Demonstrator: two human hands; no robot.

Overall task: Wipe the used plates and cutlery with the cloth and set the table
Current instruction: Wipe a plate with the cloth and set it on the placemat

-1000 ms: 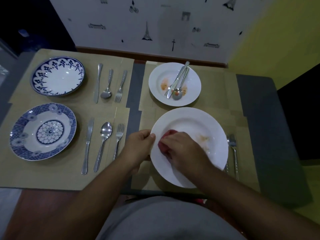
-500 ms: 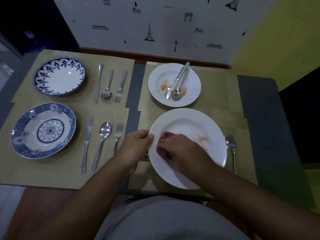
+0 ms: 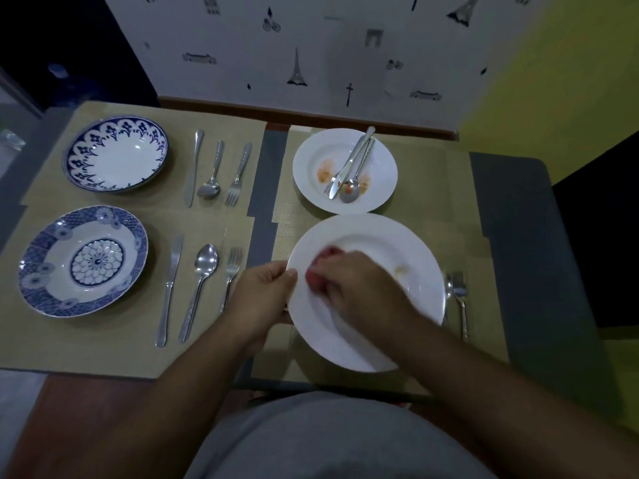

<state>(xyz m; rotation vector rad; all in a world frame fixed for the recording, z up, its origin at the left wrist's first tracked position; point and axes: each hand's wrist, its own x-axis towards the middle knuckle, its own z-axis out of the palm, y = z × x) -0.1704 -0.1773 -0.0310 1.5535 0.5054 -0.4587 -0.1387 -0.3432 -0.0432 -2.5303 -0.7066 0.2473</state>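
Note:
A large white plate [image 3: 377,236] lies on the near right placemat, with a faint orange smear right of its middle. My left hand [image 3: 262,293] grips its left rim. My right hand [image 3: 359,286] holds a red cloth [image 3: 326,255] pressed onto the plate's left half; most of the cloth is hidden under the fingers. Behind it a smaller white plate [image 3: 311,167] with orange stains carries a knife, a spoon and a fork [image 3: 351,167]. A fork and another piece of cutlery [image 3: 458,299] lie right of the large plate.
Two blue-patterned plates sit on the left mats, one far [image 3: 116,153] and one near [image 3: 83,261], each with a knife, spoon and fork [image 3: 200,288] laid to its right. A white patterned wall stands behind the table. A dark strip runs along the right edge.
My right hand with the cloth has shifted slightly over the left half of the large plate. The orange smear looks smaller. My left hand stays on the rim.

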